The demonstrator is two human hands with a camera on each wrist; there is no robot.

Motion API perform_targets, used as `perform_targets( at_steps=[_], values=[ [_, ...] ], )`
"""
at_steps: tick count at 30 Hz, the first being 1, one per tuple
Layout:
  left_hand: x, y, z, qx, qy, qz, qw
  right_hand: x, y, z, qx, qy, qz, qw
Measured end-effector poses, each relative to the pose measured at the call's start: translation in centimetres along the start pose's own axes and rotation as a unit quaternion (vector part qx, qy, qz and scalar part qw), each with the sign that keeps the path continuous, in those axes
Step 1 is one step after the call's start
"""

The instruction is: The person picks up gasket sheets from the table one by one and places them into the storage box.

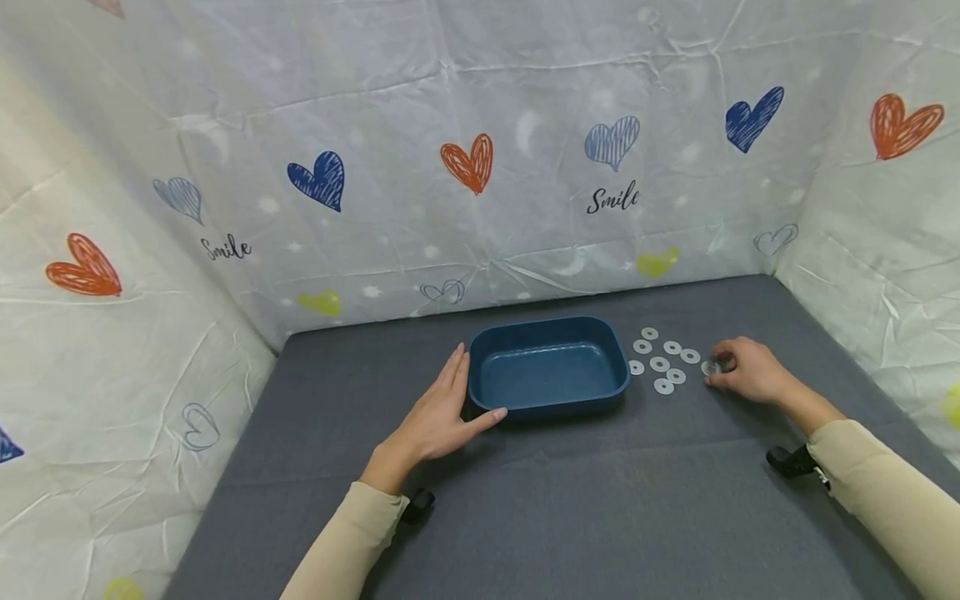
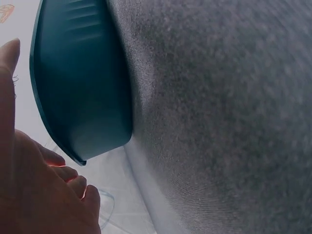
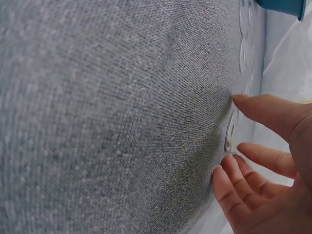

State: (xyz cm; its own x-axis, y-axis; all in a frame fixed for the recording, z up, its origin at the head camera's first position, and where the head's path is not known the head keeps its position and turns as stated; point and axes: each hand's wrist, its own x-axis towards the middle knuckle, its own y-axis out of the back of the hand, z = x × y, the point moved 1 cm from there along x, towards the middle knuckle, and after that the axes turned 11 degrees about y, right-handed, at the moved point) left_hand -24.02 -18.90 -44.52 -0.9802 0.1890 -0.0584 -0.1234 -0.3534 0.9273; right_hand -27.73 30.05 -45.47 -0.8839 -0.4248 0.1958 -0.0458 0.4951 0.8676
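A blue rectangular tray (image 1: 551, 412) stands on the grey table. My left hand (image 1: 438, 417) is at its left end, fingers extended along the side and thumb by the near rim. In the left wrist view, the tray's outer wall (image 2: 83, 83) appears beside that hand (image 2: 44, 195). To the tray's right, several flat pale washers (image 1: 659, 364) lie loosely grouped. My right hand (image 1: 753, 371) reaches down to the rightmost washer (image 1: 709, 367). In the right wrist view, this washer (image 3: 231, 130) lies flat between the thumb and fingers of the hand (image 3: 273, 161), its contact with them unclear.
Grey cloth (image 1: 585, 508) covers the tabletop. White curtains (image 1: 390, 242) printed with hearts hang behind and on both sides. A black wrist device (image 1: 791, 461) sits by the right sleeve, and another (image 1: 417, 506) by the left.
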Motion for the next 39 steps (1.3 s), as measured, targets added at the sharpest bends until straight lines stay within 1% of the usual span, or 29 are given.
perform_targets(
  at_steps=[8, 14, 22, 31, 39],
  values=[
    [0.14, 0.02, 0.10, -0.001, 0.006, -0.011, 0.9999, 0.32, 0.03, -0.01, 0.002, -0.023, 0.007, 0.9997],
    [0.12, -0.05, 0.28, 0.003, 0.001, -0.014, 0.9999, 0.57, -0.11, 0.24, -0.001, -0.023, 0.017, 0.9996],
    [0.27, -0.32, 0.22, 0.011, -0.003, -0.006, 0.9999, 0.67, -0.12, 0.30, -0.006, -0.021, 0.027, 0.9994],
    [0.35, -0.50, 0.12, 0.010, -0.009, -0.003, 0.9999, 0.77, -0.18, 0.34, -0.003, -0.025, 0.025, 0.9994],
    [0.20, -0.34, 0.33, 0.011, -0.010, -0.003, 0.9999, 0.86, -0.09, 0.22, 0.016, -0.031, 0.005, 0.9994]
  ],
)
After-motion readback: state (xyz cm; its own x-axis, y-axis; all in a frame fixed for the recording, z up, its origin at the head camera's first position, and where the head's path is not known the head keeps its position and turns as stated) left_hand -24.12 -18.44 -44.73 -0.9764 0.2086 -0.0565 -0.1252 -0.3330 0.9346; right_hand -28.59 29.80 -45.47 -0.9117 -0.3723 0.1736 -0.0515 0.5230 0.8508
